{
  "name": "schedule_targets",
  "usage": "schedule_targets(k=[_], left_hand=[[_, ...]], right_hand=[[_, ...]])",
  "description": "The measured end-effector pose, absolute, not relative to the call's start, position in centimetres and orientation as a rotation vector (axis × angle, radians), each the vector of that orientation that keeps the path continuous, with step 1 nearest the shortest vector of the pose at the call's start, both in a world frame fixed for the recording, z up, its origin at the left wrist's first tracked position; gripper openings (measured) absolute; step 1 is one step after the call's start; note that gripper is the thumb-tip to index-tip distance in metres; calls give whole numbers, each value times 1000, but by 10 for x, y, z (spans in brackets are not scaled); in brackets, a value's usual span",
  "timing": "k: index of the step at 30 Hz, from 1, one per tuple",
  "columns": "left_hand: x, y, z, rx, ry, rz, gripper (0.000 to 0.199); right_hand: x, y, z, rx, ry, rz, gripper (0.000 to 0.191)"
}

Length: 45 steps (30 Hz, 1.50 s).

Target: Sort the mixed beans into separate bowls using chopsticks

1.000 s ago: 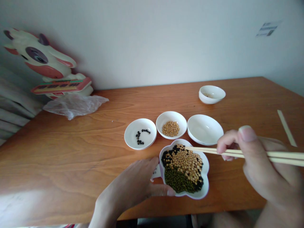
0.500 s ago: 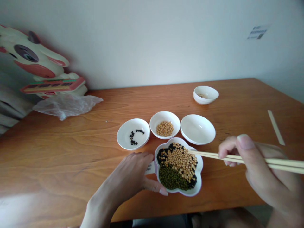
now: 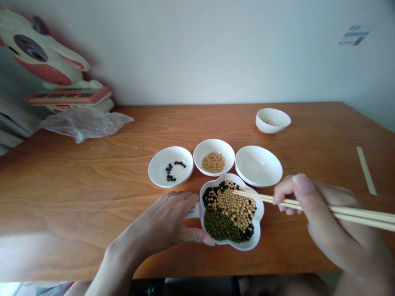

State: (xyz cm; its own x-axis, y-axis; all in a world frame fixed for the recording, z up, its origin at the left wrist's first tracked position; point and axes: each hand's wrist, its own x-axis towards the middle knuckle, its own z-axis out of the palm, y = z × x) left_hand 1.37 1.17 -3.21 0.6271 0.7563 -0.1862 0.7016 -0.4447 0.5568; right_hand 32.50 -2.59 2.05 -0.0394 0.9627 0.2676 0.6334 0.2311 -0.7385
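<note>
On the surface (image 3: 77, 197), three bowls (image 3: 213, 146) stand in a row behind the dish (image 3: 259, 218); another bowl (image 3: 279, 119) stands behind, right; toy (image 3: 66, 76), rear left.

The rear ends of the chopsticks (image 3: 358, 213) pass beyond the right edge; their tips lie among the yellow beans (image 3: 230, 201) — whether one is pinched cannot be determined. The right hand (image 3: 333, 222) is blurred and cut off at the lower right. The left hand (image 3: 173, 218) covers part of the label (image 3: 193, 211) beside the scalloped tray (image 3: 258, 232); its print is illegible. The left edge clips the cow toy (image 3: 58, 61). The wall notice (image 3: 354, 35) is unreadable. Contents of the rear bowl (image 3: 271, 128) — apparently small fragments — are too small to identify.
</note>
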Motion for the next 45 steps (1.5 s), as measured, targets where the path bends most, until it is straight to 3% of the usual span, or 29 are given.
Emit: schedule_targets(k=[5,12,17,29,38,45], left_hand=[[15,13,-30,2339,1128,170,71],[15,8,-34,2549,1118,374,53],[16,7,-44,2748,1075,232,43],[21,5,-34,3021,1038,276,53],[22,4,-35,3003,1036,220,54],[26,6,-29,2833,1120,188,56]], right_hand=[[323,-25,18,-1478,-1749,594,34],[319,-25,13,-1476,-1785,692,36],[322,-25,11,-1529,-1805,708,35],[329,-29,11,-1486,-1880,690,35],[336,-26,8,-1469,-1777,540,42],[333,-22,4,-1423,-1838,615,66]])
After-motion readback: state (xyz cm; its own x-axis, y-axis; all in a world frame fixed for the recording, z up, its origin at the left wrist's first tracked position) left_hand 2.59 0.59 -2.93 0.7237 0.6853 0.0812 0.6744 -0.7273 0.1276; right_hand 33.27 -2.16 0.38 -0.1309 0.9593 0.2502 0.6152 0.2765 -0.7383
